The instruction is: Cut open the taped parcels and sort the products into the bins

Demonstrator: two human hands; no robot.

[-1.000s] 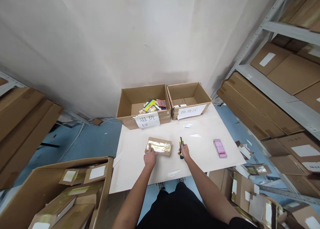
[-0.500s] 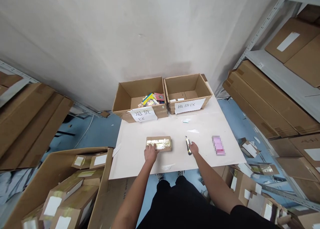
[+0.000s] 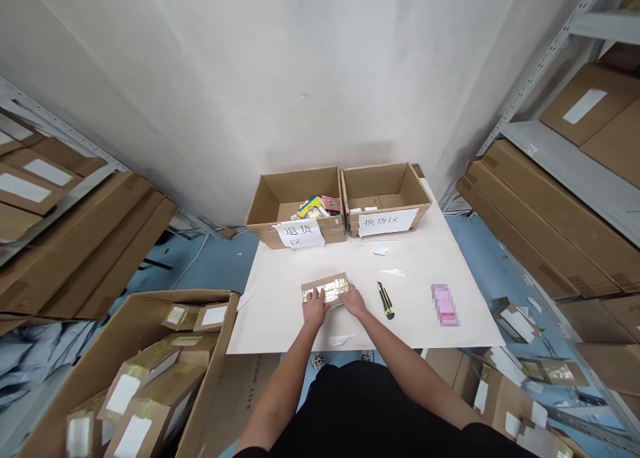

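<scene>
A small cardboard box (image 3: 324, 284) with shiny tape along its top lies slightly tilted on the white table (image 3: 280, 325). My left hand (image 3: 314, 307) grips its near left side, fingers over the taped top. At its right end, my right hand (image 3: 353, 301) is closed on the corner; part of those fingers is hidden. To the right of that hand, a black and yellow utility knife (image 3: 385, 301) rests on the table, touched by neither hand.
Two open boxes with paper signs, a left box (image 3: 295, 235) holding colourful booklets and a right box (image 3: 387, 223), stand at the back. A blurred pink item (image 3: 445, 305) lies right. A large carton (image 3: 227, 311) of parcels stands left; shelves flank the table.
My right hand has let go of the utility knife, leaving it on the table, and moved left onto the cardboard box. The box has turned slightly. The camera view has shifted.
</scene>
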